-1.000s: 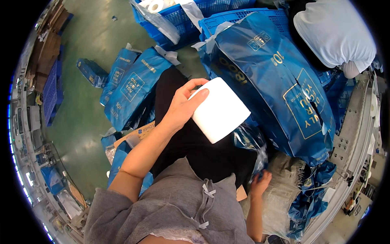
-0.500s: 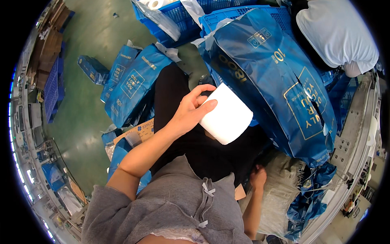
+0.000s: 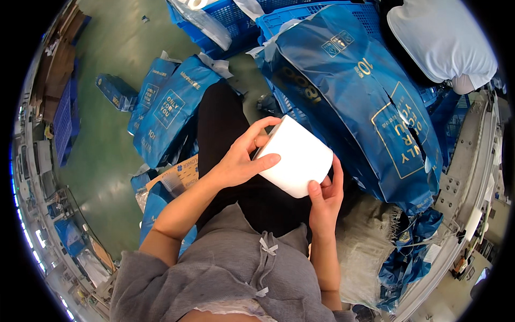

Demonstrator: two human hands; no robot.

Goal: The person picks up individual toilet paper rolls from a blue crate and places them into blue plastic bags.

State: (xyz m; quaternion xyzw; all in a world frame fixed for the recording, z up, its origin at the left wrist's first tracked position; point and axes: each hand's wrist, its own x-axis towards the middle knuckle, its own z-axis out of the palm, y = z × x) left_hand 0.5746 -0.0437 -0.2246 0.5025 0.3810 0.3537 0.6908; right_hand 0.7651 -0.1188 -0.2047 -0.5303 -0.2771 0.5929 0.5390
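Note:
A white paper roll (image 3: 298,156) is held tilted above my lap, between both hands. My left hand (image 3: 248,155) grips its upper left end, the thumb lying on the side and the fingers curled around the end. At the lower right end, my right hand (image 3: 327,190) closes on the roll with thumb and fingers. Just beyond the roll stands a large blue printed plastic bag (image 3: 348,102), torn along its right part. The undersides of the roll and some fingertips are hidden.
Several smaller blue bags (image 3: 174,110) stand on the green floor at left. Blue crates (image 3: 236,27), one with white rolls, are at the back. A person in a white shirt (image 3: 442,40) is at far right. A woven sack (image 3: 365,252) and metal frame (image 3: 461,177) lie to my right.
My right hand has come up from beside my right thigh and taken hold of the roll's lower right end. The roll has shifted slightly left and down in my left hand.

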